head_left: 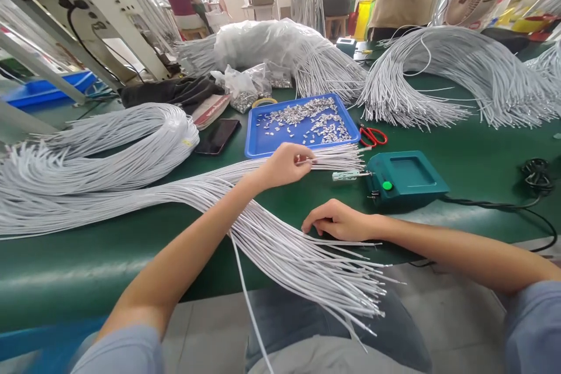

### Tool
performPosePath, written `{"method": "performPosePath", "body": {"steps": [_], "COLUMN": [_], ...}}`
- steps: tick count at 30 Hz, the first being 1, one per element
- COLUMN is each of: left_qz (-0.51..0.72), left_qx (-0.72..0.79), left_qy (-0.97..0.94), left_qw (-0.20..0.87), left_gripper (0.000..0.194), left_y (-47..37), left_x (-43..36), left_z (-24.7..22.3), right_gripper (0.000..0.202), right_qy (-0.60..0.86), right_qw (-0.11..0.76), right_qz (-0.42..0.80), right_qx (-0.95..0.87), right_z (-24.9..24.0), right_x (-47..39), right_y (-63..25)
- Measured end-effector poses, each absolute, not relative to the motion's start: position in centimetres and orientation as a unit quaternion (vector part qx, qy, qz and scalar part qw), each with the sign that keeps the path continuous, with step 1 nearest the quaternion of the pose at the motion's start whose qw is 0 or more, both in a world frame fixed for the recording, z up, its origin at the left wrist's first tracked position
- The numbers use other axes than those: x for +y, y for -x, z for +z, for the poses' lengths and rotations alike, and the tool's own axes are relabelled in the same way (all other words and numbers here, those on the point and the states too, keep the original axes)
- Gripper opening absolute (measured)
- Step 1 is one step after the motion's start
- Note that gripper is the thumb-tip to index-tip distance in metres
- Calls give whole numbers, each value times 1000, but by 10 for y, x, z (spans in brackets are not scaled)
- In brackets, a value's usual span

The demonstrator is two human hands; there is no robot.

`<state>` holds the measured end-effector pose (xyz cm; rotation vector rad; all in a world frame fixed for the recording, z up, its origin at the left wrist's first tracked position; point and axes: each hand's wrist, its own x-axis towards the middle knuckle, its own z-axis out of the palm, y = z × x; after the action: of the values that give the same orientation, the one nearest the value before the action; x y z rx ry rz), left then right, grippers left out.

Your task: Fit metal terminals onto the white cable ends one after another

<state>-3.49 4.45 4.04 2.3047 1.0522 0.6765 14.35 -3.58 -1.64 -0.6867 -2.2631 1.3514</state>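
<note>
My left hand (287, 165) is closed, its thumb and fingers pinching a white cable over the far cable bundle (339, 158), just in front of the blue tray (254, 139). Small silvery metal terminals (302, 114) lie scattered in that tray. Close to the far edge of the near cable bundle (302, 257) is my right hand (339, 220), fingers curled down with their tips at the cables; what they grip is hidden. The near bundle fans out over the table's front edge. Right of my left hand sits a teal device (407, 178) with a green button and a small protruding metal part.
Red-handled scissors (373, 136) lie beside the tray, a dark phone (218, 137) to its left. A looped cable bundle (162, 128) rests at left; larger bundles (464, 70) stand behind. A black cord (486, 204) runs right from the device. Several people are in the background.
</note>
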Motion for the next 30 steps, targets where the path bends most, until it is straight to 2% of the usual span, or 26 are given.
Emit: {"method": "performPosePath", "body": {"steps": [2, 5, 8, 10, 12, 15, 19, 23, 30], "left_qz": [267, 146, 41, 21, 54, 185, 319, 350, 380], "left_qx": [328, 221, 172, 190, 232, 260, 260, 290, 341], "left_qy": [-796, -730, -666, -610, -540, -454, -456, -455, -411], "left_qw": [433, 630, 724, 769, 807, 832, 789, 766, 756], "left_gripper": [22, 16, 12, 13, 18, 28, 33, 34, 33], "left_y": [30, 19, 3, -7, -13, -14, 0, 15, 19], "left_x": [32, 4, -24, -37, -42, -36, -19, -3, 6], "left_z": [56, 70, 67, 60, 51, 39, 21, 0, -9], "right_gripper": [39, 23, 11, 16, 22, 22, 24, 24, 27], "right_qy": [270, 329, 368, 388, 413, 441, 422, 404, 359], "right_qw": [232, 279, 324, 390, 456, 518, 587, 589, 574], "right_qz": [497, 501, 497, 476, 444, 407, 360, 325, 396], "right_qx": [-791, -751, -716, -686, -652, -609, -590, -620, -620], "right_z": [-15, -11, -9, -9, -10, -9, -9, -16, -21], "right_x": [-35, -33, -30, -27, -25, -24, -24, -22, -18], "right_y": [-143, -144, -147, -148, -150, -152, -153, -152, -152]}}
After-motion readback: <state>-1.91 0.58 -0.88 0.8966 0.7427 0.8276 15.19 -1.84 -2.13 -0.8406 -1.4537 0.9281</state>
